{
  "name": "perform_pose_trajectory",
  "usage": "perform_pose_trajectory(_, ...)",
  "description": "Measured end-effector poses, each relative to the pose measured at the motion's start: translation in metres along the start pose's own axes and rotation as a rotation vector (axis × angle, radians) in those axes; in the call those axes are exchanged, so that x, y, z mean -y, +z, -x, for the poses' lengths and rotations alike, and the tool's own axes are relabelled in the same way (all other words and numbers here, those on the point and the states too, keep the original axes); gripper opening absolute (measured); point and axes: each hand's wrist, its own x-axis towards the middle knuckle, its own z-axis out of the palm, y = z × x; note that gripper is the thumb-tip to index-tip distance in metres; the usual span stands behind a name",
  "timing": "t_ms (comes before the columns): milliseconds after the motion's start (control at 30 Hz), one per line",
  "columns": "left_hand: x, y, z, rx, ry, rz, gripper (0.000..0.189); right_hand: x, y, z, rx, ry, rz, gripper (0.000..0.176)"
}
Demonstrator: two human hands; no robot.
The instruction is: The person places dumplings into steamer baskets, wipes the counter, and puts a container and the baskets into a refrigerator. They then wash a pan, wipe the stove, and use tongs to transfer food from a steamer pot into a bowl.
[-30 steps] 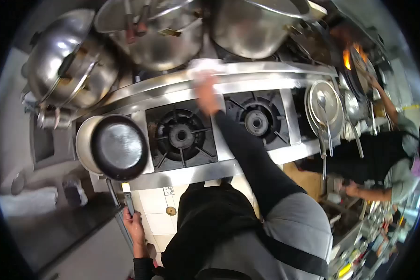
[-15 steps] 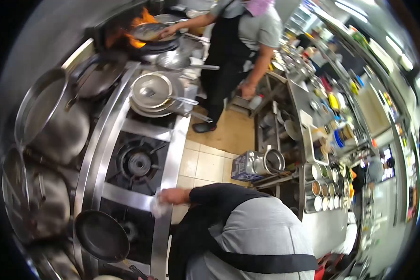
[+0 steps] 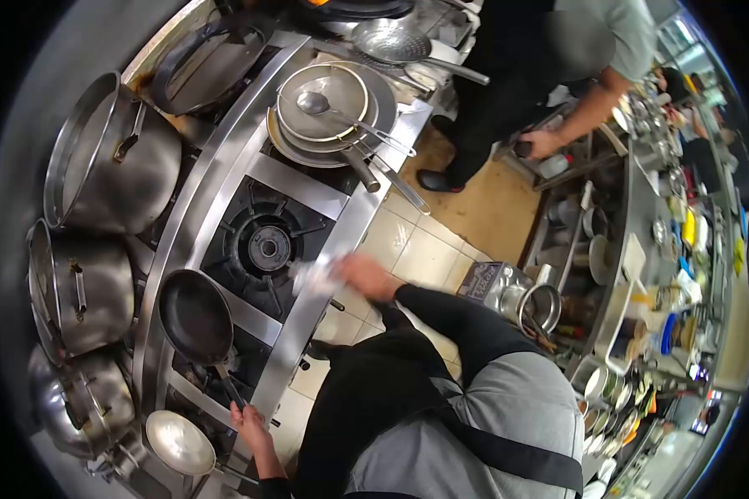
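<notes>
My left hand [image 3: 255,424] is closed round the handle of a dark frying pan [image 3: 195,316]. The pan is held over the near part of the stove [image 3: 329,264], its black inside facing up. My right hand [image 3: 366,277] grips a crumpled white cloth [image 3: 314,278], blurred, at the stove's front edge. Beside the cloth lies an unlit burner [image 3: 269,248]. Below the black pan sits a lighter shallow pan [image 3: 181,443].
Large steel pots [image 3: 146,170] line the back shelf. Stacked strainers [image 3: 323,104] with a ladle sit farther along, handles jutting past the edge. A co-worker [image 3: 508,91] stands beyond them. A steel pot [image 3: 541,308] stands behind me near a counter with containers.
My view has shifted, bringing my left hand and the lighter pan fully into sight. The cloth in my right hand is now by the upper burner. The co-worker's hand at the flaming pan is out of view.
</notes>
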Motion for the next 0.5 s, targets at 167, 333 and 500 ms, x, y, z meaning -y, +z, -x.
perform_pose_trajectory(167,0.008,0.031,0.049,0.006,-0.033,0.034,0.011,-0.253,-0.197,-0.039,-0.166,0.275,0.459,0.040)
perform_pose_trajectory(333,0.033,0.061,0.038,-0.054,-0.209,-0.019,0.043,-0.475,-0.225,0.024,-0.159,0.506,0.284,0.029)
perform_pose_trajectory(500,0.034,0.149,-0.018,0.017,-0.028,-0.160,0.024,-0.380,-0.104,0.249,0.133,0.537,-0.135,0.022)
